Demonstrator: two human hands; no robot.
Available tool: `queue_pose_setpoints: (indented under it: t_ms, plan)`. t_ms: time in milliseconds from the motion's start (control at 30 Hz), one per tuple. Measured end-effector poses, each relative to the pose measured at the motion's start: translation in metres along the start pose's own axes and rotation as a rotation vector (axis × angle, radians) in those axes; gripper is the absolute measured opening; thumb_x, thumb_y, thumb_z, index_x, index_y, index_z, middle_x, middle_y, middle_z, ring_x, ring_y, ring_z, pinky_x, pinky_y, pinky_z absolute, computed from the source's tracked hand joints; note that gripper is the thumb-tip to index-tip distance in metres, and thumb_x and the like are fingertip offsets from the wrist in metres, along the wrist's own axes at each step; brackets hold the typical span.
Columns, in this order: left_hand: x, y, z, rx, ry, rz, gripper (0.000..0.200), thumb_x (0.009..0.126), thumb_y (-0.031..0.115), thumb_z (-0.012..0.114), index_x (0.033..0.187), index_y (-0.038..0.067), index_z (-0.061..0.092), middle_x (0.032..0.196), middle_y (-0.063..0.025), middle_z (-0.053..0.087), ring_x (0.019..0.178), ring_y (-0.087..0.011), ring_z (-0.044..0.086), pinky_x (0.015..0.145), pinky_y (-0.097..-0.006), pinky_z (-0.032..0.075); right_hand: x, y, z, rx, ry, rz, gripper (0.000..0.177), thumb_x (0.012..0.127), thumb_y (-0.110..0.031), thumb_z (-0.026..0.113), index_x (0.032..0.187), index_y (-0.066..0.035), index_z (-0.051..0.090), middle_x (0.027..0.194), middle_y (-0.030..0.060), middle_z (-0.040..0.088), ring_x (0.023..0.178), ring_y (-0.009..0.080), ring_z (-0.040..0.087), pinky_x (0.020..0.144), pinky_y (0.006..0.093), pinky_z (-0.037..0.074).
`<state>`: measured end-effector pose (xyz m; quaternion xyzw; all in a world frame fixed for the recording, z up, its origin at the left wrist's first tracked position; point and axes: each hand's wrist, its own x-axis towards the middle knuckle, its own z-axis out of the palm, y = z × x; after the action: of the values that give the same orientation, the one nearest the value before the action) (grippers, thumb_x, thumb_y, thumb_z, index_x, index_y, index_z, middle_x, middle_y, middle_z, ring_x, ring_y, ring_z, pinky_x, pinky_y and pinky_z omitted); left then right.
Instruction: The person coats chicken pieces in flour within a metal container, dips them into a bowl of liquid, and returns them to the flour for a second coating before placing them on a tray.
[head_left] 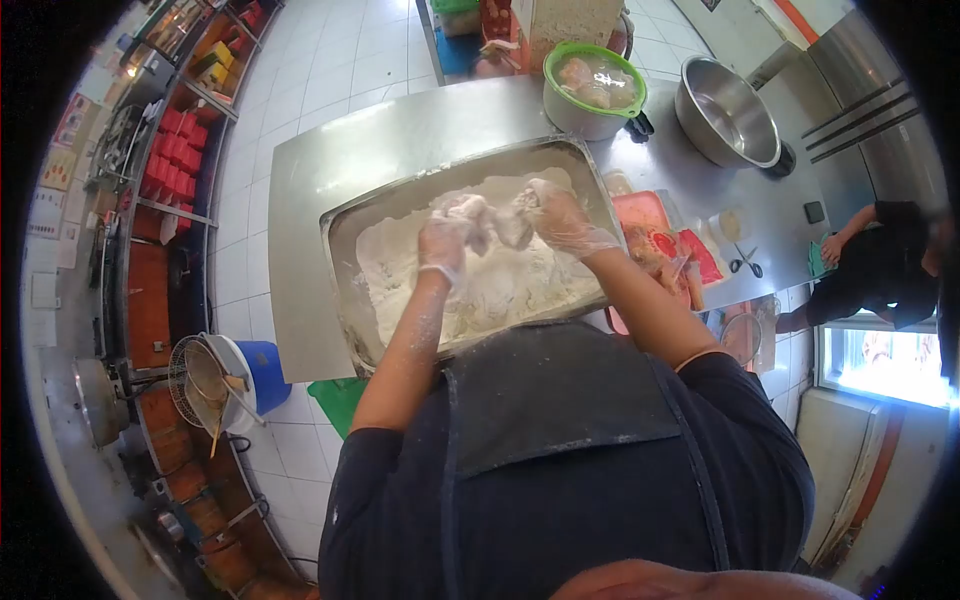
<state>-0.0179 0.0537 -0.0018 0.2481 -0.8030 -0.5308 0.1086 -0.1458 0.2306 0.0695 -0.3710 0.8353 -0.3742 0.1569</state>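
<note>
Both my hands wear clear plastic gloves dusted with flour, held over a deep metal tray point(346, 262) of white flour point(500, 300). My left hand point(440, 246) is closed around a flour-coated piece of chicken point(464, 212). Close beside it, my right hand point(566, 222) grips another floured chicken piece point(513, 226), which hangs slightly blurred between the hands. Whether the two pieces touch cannot be made out. The cut of each is hidden by the coating and fingers.
Right of the flour, raw chicken point(655, 258) lies on red trays point(640, 210). Scissors point(745, 262) lie farther right. Behind stand a green-rimmed pot point(590, 122) of chicken in liquid and a steel bowl point(728, 112). Another person's hand point(832, 248) rests near the counter's right end.
</note>
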Motion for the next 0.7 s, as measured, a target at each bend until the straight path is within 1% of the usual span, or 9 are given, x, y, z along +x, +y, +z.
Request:
queue_pose_setpoints:
  t_ms: [100,167,200,300,367,500,567,633,700]
  plan:
    - [-0.011,0.033,-0.018,-0.540,0.067,-0.308,0.024,0.096,0.023,0.059,0.113,0.008,0.065,0.106,-0.0097,0.067,0.096,-0.0153,0.067,0.072,-0.0247,0.055,-0.004,0.007,0.001,-0.023,0.106,-0.026,0.024,0.085,-0.015,0.064,0.103,0.000,0.061,0.092,0.0214,0.067,0.089,0.0354,0.066,0.079,0.0408,0.051]
    - [-0.007,-0.006,0.007,-0.501,0.157,-0.097,0.024,0.094,0.023,0.061,0.109,0.004,0.068,0.103,-0.0109,0.068,0.100,-0.0185,0.067,0.077,-0.0277,0.054,0.003,0.029,0.026,-0.067,0.198,-0.177,0.025,0.086,-0.017,0.064,0.103,0.000,0.062,0.092,0.0205,0.067,0.088,0.0340,0.066,0.078,0.0394,0.051]
    - [-0.001,-0.043,0.030,-0.367,0.185,-0.024,0.023,0.093,0.021,0.062,0.108,0.005,0.068,0.104,-0.0108,0.068,0.100,-0.0196,0.066,0.079,-0.0285,0.053,0.002,0.015,0.024,-0.029,0.091,-0.136,0.024,0.087,-0.017,0.064,0.103,0.001,0.062,0.092,0.0203,0.068,0.088,0.0336,0.066,0.078,0.0392,0.051]
    - [-0.012,-0.025,0.021,0.140,0.117,0.286,0.028,0.084,0.017,0.063,0.111,0.010,0.068,0.113,-0.0100,0.067,0.104,-0.0235,0.065,0.088,-0.0305,0.051,-0.007,-0.023,0.011,0.075,-0.115,-0.063,0.023,0.087,-0.017,0.063,0.102,0.001,0.061,0.091,0.0215,0.067,0.087,0.0357,0.066,0.077,0.0409,0.051]
    - [-0.018,-0.010,0.009,-0.176,0.068,0.091,0.027,0.083,0.017,0.066,0.109,0.010,0.068,0.106,-0.0086,0.067,0.096,-0.0224,0.065,0.082,-0.0302,0.051,-0.005,-0.012,0.005,0.133,-0.107,-0.082,0.021,0.086,-0.016,0.063,0.099,0.001,0.059,0.088,0.0247,0.065,0.086,0.0415,0.065,0.076,0.0449,0.051]
    - [-0.022,0.028,-0.015,-0.650,0.234,-0.230,0.024,0.091,0.020,0.069,0.105,0.000,0.064,0.079,-0.0054,0.065,0.059,-0.0145,0.060,0.051,-0.0276,0.048,0.005,0.028,0.010,-0.022,-0.003,-0.150,0.020,0.090,-0.015,0.060,0.101,0.001,0.063,0.092,0.0201,0.068,0.087,0.0342,0.066,0.077,0.0414,0.051]
    - [-0.009,0.005,-0.009,-0.575,0.192,-0.238,0.022,0.094,0.023,0.063,0.103,0.003,0.064,0.077,-0.0043,0.064,0.061,-0.0138,0.060,0.053,-0.0273,0.049,0.018,0.060,0.036,-0.187,0.038,-0.315,0.019,0.090,-0.014,0.059,0.100,0.001,0.063,0.092,0.0197,0.068,0.087,0.0347,0.066,0.077,0.0425,0.051]
    - [-0.010,0.009,0.003,-0.521,0.191,-0.239,0.024,0.095,0.025,0.062,0.105,0.004,0.066,0.077,-0.0041,0.064,0.065,-0.0133,0.061,0.056,-0.0274,0.049,0.004,0.022,0.034,-0.011,0.016,-0.346,0.017,0.088,-0.011,0.058,0.099,0.001,0.063,0.094,0.0199,0.068,0.088,0.0361,0.066,0.078,0.0440,0.051]
    - [-0.014,0.020,0.015,-0.592,0.127,-0.220,0.023,0.093,0.027,0.064,0.101,0.005,0.067,0.075,-0.0036,0.065,0.064,-0.0124,0.061,0.057,-0.0273,0.049,0.001,0.001,0.024,-0.115,-0.054,-0.360,0.016,0.087,-0.009,0.057,0.098,0.000,0.063,0.095,0.0207,0.068,0.090,0.0369,0.066,0.077,0.0439,0.051]
